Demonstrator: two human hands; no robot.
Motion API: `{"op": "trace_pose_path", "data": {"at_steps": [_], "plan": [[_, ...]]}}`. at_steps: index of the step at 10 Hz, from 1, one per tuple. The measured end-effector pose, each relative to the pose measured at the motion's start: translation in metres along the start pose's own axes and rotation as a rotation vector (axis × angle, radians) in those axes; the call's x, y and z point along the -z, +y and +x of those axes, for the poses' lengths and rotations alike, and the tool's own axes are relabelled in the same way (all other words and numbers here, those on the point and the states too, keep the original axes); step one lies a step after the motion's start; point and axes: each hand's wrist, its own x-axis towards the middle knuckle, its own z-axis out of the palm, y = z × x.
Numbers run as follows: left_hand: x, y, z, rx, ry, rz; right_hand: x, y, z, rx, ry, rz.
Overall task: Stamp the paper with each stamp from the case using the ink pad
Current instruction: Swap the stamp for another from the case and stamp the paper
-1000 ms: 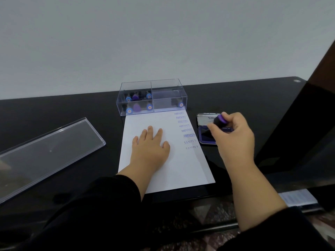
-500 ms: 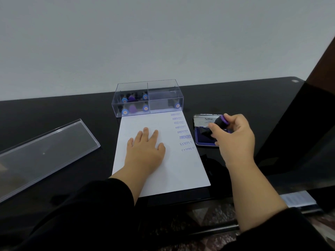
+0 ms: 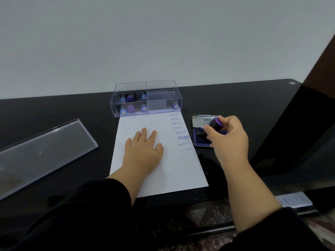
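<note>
left hand (image 3: pixel 143 151): pressed flat on the paper (image 3: pixel 163 171), fingers straight and spread.
right hand (image 3: pixel 229 140): grips a stamp (image 3: pixel 213 125) with a purple cap, tilted, its lower end on the ink pad (image 3: pixel 200 138).
ink pad: open, just right of the paper, its lid raised at the far side.
paper: a column of purple "amended" and "sample" prints down its right edge.
case (image 3: pixel 146 98): clear, at the paper's far edge, more stamps inside.
clear lid (image 3: pixel 43 153): lies well to the left on the black table (image 3: pixel 235 98).
</note>
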Motion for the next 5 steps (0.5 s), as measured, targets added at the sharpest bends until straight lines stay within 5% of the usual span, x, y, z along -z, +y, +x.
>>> {"op": "trace_pose_path", "data": {"at_steps": [5], "plan": [[-0.0004, -0.0007, -0.0003, -0.014, 0.004, -0.007, -0.0035, -0.0052, 0.0092, 0.049, -0.036, -0.225]]}}
